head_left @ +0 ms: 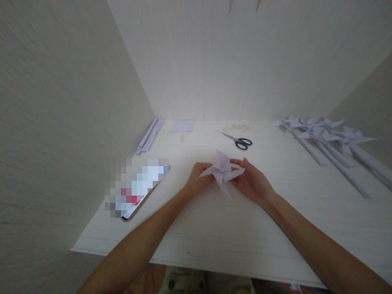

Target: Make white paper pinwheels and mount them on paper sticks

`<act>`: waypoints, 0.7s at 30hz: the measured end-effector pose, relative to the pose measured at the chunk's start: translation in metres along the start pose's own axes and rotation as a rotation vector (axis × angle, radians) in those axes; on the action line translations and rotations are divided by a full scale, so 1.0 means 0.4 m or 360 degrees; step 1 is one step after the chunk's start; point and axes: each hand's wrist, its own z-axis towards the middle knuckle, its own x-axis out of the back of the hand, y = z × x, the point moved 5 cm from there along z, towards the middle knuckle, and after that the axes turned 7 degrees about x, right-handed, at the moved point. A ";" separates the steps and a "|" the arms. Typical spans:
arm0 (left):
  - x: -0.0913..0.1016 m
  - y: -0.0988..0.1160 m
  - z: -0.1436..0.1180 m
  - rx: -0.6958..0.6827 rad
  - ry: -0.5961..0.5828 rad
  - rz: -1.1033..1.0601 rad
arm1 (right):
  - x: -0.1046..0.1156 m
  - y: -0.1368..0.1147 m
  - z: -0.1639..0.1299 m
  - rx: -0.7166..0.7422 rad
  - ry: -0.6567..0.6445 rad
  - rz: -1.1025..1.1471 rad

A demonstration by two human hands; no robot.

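The paper pinwheel [222, 169] is over the white table [190, 228], back from its front edge. The left hand [198, 176] is closed on it behind the blades; the right hand [252, 179] half-curls alongside, whether gripping I cannot tell. Scissors [239, 142] lie just beyond; the smartphone [147, 188], leftward, and stick-mounted pinwheels [321, 134], rightward, lie well apart.
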 end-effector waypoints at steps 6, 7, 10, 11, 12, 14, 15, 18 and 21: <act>0.005 0.005 0.005 0.0035 0.0168 -0.0225 | -0.008 0.003 0.005 -0.0007 -0.0031 0.0077; 0.005 0.002 0.004 0.0061 0.0179 -0.0285 | -0.008 0.005 0.006 0.0015 -0.0009 0.0031; 0.001 -0.014 0.003 0.0146 0.0198 -0.0364 | -0.010 0.014 0.007 0.0073 0.0058 -0.0127; 0.000 -0.019 0.004 0.0159 0.0191 -0.0389 | -0.012 0.016 0.006 0.0084 0.0064 -0.0142; -0.002 -0.023 0.005 0.0158 0.0176 -0.0433 | -0.013 0.018 0.006 0.0087 0.0068 -0.0118; -0.005 -0.028 0.007 0.0139 0.0135 -0.0570 | -0.013 0.021 0.004 0.0063 0.0086 0.0015; -0.008 -0.029 0.007 0.0133 0.0106 -0.0649 | -0.012 0.022 0.004 0.0043 0.0096 0.0079; -0.018 -0.027 0.006 0.0141 0.0023 -0.0858 | -0.012 0.025 0.001 -0.0016 0.0095 0.0116; -0.030 -0.029 0.002 0.0209 -0.0038 -0.0977 | -0.019 0.023 -0.002 0.0068 0.0034 -0.0012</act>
